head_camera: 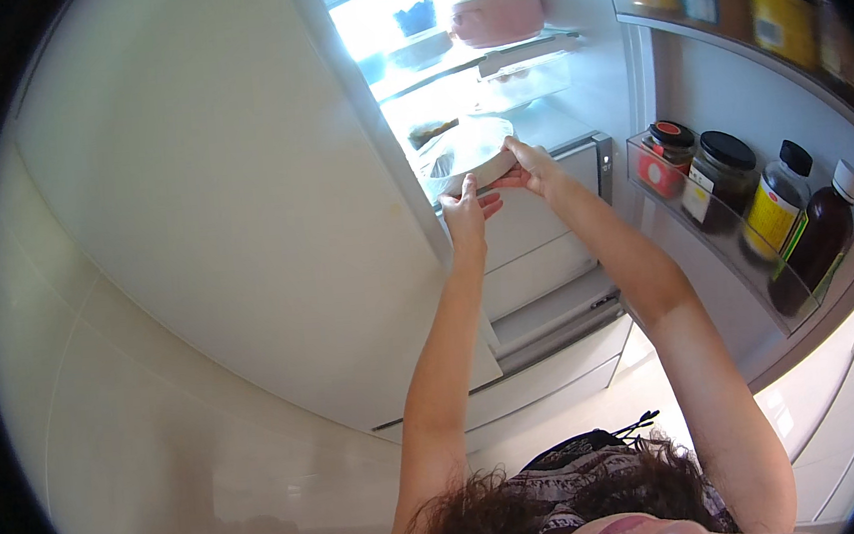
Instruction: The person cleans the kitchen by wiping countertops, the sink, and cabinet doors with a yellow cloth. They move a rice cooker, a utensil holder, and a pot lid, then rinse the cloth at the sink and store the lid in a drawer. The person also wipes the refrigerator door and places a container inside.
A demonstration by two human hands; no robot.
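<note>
Inside the lit refrigerator, a shallow white dish [469,151] with clear plastic film over its top is at the front of a lower shelf. My left hand [466,213] grips the near rim, thumb on top and fingers below. On the right side of the dish, my right hand [530,168] holds the edge in the same way. Both arms reach forward past the open door. Whether the base of the dish still rests on the shelf, I cannot tell. Behind it, partly hidden, is some brownish food [431,132].
Above are a pink pot [498,19] and a clear drawer [525,82]. The open right door has racks holding a dark-lidded jar [719,180] and a brown bottle [813,244]. A closed pale door panel [240,191] stands left. White drawers [533,228] lie below the dish.
</note>
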